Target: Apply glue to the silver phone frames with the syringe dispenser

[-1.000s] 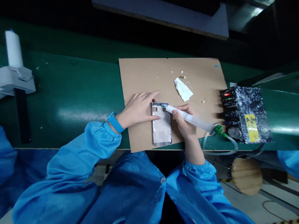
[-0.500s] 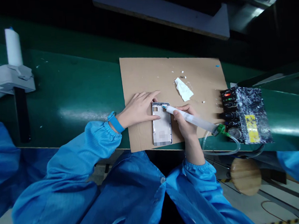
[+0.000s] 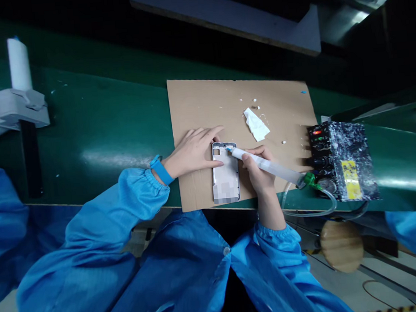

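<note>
A phone's pale back housing (image 3: 225,176) lies inner side up on the brown cardboard sheet (image 3: 203,98). My left hand (image 3: 196,149) holds it at the upper left, the thumb resting over its inside and the fingers at the top corner. Pinched like a pen in my right hand (image 3: 260,168) is a white glue-dispensing syringe (image 3: 272,167). Its blue tip (image 3: 229,149) is at the housing's upper part, by the cut-outs; whether it touches cannot be made out. From the syringe's green cap (image 3: 309,180) runs a clear air hose (image 3: 331,208).
A paint-spattered dispenser box (image 3: 343,161) with a gauge stands to the right. Crumpled white tissue (image 3: 257,125) and small white crumbs lie on the cardboard. On the green bench (image 3: 110,121), a grey clamp-like fixture (image 3: 18,108) is at left. Blue sleeves of other people show at both sides.
</note>
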Demonstrator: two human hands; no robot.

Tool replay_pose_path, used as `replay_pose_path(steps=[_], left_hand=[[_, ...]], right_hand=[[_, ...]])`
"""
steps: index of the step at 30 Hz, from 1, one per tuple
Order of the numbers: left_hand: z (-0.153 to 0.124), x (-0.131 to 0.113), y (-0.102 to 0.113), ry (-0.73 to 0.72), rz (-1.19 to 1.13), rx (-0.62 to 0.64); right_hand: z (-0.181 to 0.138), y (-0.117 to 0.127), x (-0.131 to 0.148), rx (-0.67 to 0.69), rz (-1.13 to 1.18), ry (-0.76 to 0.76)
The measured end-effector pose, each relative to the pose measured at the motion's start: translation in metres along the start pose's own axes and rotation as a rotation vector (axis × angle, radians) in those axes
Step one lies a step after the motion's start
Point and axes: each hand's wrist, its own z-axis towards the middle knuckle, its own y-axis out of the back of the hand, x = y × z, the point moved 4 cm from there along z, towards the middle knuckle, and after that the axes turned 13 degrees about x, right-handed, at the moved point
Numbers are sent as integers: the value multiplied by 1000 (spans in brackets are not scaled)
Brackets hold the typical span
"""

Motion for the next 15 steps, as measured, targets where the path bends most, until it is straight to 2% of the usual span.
replay_pose_path(steps=[15], left_hand=[[1, 0, -2, 7, 5, -1]], right_hand=[[0, 1, 1, 0, -47, -12]])
